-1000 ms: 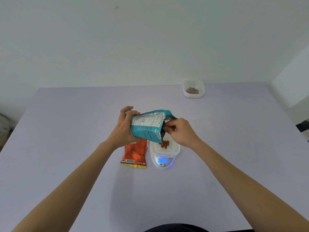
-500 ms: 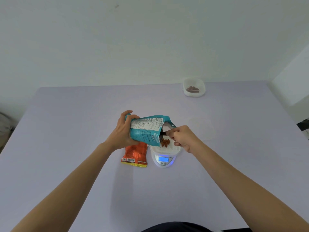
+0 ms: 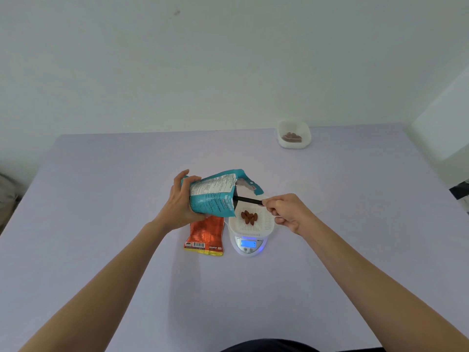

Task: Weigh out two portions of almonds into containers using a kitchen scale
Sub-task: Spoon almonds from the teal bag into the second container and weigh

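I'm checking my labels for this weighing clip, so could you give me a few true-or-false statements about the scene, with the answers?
1. The left hand grips the teal bag, which is tipped toward the scale. True.
2. The right hand is empty. False: it pinches a black utensil whose far end goes into the bag's mouth.
3. The white container on the scale holds no almonds. False: a few almonds lie in it.
4. The scale's display is lit blue. True.
5. The orange packet lies to the right of the scale. False: it lies flat on the table to its left.
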